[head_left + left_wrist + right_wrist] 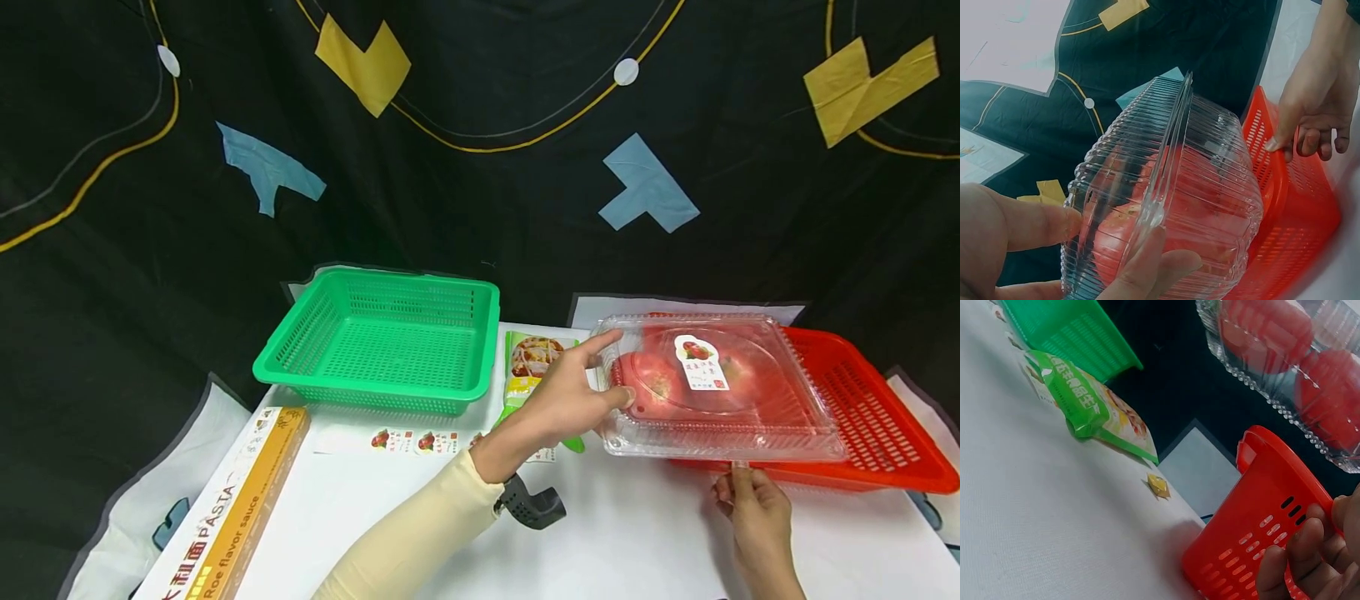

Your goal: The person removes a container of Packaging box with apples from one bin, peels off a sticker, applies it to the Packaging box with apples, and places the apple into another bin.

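Note:
My left hand (573, 396) holds a clear plastic clamshell box (1222, 181) by its left side, thumb and fingers pinching its edge. Several round red fruits (656, 387) show through the plastic, and a white label (702, 364) with a fruit picture is on the lid. The box is lifted, overlapping the red basket (892, 408) in the head view. At the basket's near side, my right hand (757, 517) grips the rim, thumb over the edge and fingers curled against the slotted wall (1260, 544).
A green basket (397, 342) stands at the back left. Right of it lies a green food packet (1091, 400), with fruit stickers (412, 442) in front. A long pasta box (232, 508) runs along the table's left edge. A dark curtain (465, 217) hangs behind.

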### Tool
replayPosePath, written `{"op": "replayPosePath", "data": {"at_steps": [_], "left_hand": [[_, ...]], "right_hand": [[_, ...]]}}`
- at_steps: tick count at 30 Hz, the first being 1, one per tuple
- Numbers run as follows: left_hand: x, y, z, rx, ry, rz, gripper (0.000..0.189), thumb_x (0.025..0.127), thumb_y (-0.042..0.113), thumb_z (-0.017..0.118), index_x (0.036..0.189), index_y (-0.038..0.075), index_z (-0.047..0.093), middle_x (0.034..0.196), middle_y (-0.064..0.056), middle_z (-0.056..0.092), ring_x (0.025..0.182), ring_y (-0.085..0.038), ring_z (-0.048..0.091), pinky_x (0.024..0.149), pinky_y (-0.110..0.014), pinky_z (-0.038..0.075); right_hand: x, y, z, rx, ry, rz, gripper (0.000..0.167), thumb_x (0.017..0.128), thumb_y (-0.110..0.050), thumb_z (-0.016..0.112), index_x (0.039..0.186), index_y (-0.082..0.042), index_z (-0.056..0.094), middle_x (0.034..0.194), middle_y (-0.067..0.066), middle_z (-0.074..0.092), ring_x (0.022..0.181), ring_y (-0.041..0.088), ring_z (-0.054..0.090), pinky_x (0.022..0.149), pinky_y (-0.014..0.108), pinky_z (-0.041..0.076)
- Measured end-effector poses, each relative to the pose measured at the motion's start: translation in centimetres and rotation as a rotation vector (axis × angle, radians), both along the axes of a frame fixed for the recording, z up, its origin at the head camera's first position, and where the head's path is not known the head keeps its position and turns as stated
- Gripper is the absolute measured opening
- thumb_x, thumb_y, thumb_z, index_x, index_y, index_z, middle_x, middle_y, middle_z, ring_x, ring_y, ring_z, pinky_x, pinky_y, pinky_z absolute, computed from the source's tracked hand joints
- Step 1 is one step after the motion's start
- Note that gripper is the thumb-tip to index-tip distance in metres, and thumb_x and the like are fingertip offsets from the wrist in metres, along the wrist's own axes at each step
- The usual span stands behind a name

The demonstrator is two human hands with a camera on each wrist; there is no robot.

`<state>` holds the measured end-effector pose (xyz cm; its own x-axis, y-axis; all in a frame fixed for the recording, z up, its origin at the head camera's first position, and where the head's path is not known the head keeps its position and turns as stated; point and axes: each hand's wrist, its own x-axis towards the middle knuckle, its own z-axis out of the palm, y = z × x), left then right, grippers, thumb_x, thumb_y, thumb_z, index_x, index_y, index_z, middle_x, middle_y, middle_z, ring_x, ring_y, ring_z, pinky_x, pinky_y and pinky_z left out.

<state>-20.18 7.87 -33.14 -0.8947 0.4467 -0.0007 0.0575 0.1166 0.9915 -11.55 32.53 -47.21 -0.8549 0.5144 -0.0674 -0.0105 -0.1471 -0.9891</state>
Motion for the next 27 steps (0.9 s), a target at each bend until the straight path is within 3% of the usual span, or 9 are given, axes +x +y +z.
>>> {"op": "replayPosePath", "data": {"at_steps": [8, 17, 27], "left_hand": [[-0.7, 1.5, 0.4, 0.043, -0.027, -0.033, 0.072, 0.086, 0.001, 0.073, 0.146, 0.030, 0.047, 0.140, -0.011, 0.046, 0.049, -0.025, 0.060, 0.051, -0.035, 0.055], [-2.1, 3.3, 0.7, 0.011, 0.020, -0.038, 0.071, 0.086, 0.003, 0.073, 0.147, 0.025, 0.046, 0.138, -0.014, 0.045, 0.075, -0.017, 0.064, 0.053, -0.037, 0.056], [-3.1, 5.2, 0.7, 0.028, -0.015, -0.039, 0.071, 0.084, 0.000, 0.073, 0.147, 0.023, 0.047, 0.135, -0.015, 0.048, 0.067, -0.017, 0.063, 0.053, -0.033, 0.056]], "right_hand": [[-0.1, 0.2, 0.1, -0.020, -0.005, -0.008, 0.037, 0.102, -0.030, 0.052, 0.075, -0.005, 0.057, 0.061, -0.001, 0.052, 0.061, 0.009, 0.055, 0.059, 0.021, 0.049], [-0.3, -0.1, 0.2, -0.002, -0.039, -0.024, 0.039, 0.103, -0.030, 0.050, 0.075, -0.003, 0.054, 0.061, 0.000, 0.050, 0.060, 0.011, 0.055, 0.059, 0.022, 0.049], [0.0, 0.0, 0.0, -0.007, -0.009, -0.012, 0.040, 0.103, -0.029, 0.050, 0.073, -0.002, 0.053, 0.060, 0.000, 0.049, 0.060, 0.011, 0.054, 0.060, 0.021, 0.049]]}}
